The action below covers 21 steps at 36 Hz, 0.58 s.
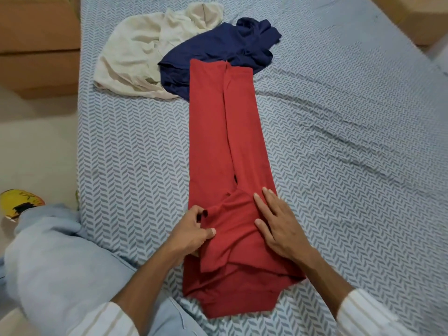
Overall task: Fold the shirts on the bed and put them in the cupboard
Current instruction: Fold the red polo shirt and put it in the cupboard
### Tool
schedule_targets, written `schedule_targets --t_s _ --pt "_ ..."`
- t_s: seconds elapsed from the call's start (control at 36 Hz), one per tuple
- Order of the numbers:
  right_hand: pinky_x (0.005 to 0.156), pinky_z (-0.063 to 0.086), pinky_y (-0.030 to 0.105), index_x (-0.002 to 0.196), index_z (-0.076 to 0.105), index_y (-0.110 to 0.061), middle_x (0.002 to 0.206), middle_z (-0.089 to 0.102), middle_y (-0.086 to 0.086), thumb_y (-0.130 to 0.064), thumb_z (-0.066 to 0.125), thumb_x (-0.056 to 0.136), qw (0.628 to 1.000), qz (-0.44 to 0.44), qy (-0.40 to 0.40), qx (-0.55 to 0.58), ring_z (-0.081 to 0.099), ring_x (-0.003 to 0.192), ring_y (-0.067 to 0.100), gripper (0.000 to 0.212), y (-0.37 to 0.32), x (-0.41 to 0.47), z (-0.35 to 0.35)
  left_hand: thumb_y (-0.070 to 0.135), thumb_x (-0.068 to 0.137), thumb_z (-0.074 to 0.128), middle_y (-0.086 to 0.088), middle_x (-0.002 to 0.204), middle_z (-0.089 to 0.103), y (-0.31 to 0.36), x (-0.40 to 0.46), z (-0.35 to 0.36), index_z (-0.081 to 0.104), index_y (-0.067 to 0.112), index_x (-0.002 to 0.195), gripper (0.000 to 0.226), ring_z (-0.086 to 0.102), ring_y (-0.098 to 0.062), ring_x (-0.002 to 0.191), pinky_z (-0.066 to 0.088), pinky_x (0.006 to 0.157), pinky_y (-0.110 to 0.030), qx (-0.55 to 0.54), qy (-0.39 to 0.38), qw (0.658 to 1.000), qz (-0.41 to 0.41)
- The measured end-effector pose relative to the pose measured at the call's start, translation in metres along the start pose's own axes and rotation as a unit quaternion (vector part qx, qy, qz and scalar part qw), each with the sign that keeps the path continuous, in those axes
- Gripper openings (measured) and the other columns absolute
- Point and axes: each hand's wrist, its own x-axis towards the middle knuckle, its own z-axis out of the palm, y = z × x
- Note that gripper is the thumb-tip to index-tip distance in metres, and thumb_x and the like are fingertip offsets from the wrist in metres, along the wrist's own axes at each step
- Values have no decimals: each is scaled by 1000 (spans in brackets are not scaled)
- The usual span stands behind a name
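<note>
A red shirt (pixel 223 146) lies on the bed as a long narrow strip, both sides folded in, its far end lapping over a crumpled navy shirt (pixel 218 52). A crumpled cream shirt (pixel 135 52) lies left of the navy one. My left hand (pixel 194 231) pinches a folded sleeve edge on the red shirt's near left part. My right hand (pixel 276 226) rests flat on the red cloth just to the right, fingers straight and pointing away from me.
The bed (pixel 339 141) has a blue-grey herringbone sheet with wrinkles on its right side. Brown boxes (pixel 38 44) stand on the floor at the upper left. My knee in light jeans (pixel 60 263) rests at the bed's left edge.
</note>
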Motion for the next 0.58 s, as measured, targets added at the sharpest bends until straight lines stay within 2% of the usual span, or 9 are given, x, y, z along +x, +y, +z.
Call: schedule_targets --t_s 0.06,0.11,0.19,0.25,0.31,0.36,0.44,0.5,0.58 --pt "127 15 39 164 9 -27 172 7 -1 -50 32 105 1000 27 -4 14 8 157 14 67 8 -15 -3 15 91 70 -9 94 74 -3 -2 3 52 29 104 27 71 -19 71 62 61 -41 6 6 1000 11" --pt "127 14 36 164 12 -21 171 14 0 -48 35 106 997 54 5 55 13 157 13 68 11 -28 -6 18 89 73 -9 97 74 -8 -2 4 52 32 102 28 72 -21 74 61 60 -40 5 21 1000 20" --pt "123 25 32 158 34 -13 159 38 4 -40 42 104 987 105 51 111 36 147 15 61 11 -52 -7 22 87 78 -9 96 71 -14 -4 2 51 28 101 30 71 -25 75 57 54 -36 -6 41 999 21" --pt "118 34 35 147 50 -13 146 51 5 -38 41 103 984 124 90 87 49 135 22 51 10 -70 -3 20 87 78 -13 84 62 -19 -7 1 49 24 102 33 62 -24 68 56 52 -35 -11 47 999 24" --pt "115 37 37 142 57 -11 142 55 8 -31 40 103 985 117 116 52 54 128 26 47 13 -81 4 16 88 77 -14 77 56 -22 -10 1 48 21 103 33 57 -24 65 57 52 -37 -14 48 998 29" --pt "112 40 42 149 49 -11 144 53 13 -21 41 99 987 96 125 21 54 128 31 51 15 -85 7 15 89 76 -17 77 58 -22 -12 2 48 19 104 32 60 -24 65 57 52 -36 -11 50 998 34" --pt "110 41 44 159 32 -17 156 41 17 -9 49 77 992 87 80 -33 46 137 32 84 13 -84 5 16 90 76 -27 84 63 -23 -15 3 48 19 106 33 65 -25 66 58 52 -36 1 61 997 45" --pt "110 39 43 162 23 -25 163 34 9 -15 48 69 990 119 40 -68 38 145 26 97 3 -85 0 18 90 77 -28 87 65 -25 -17 3 48 22 104 33 67 -27 68 59 52 -37 14 70 996 56" --pt "106 35 43 161 23 -30 164 32 3 -24 40 70 987 134 12 -93 35 148 23 93 -2 -87 -2 19 88 78 -20 80 65 -29 -18 4 48 22 104 35 70 -27 69 62 55 -44 18 88 994 61"
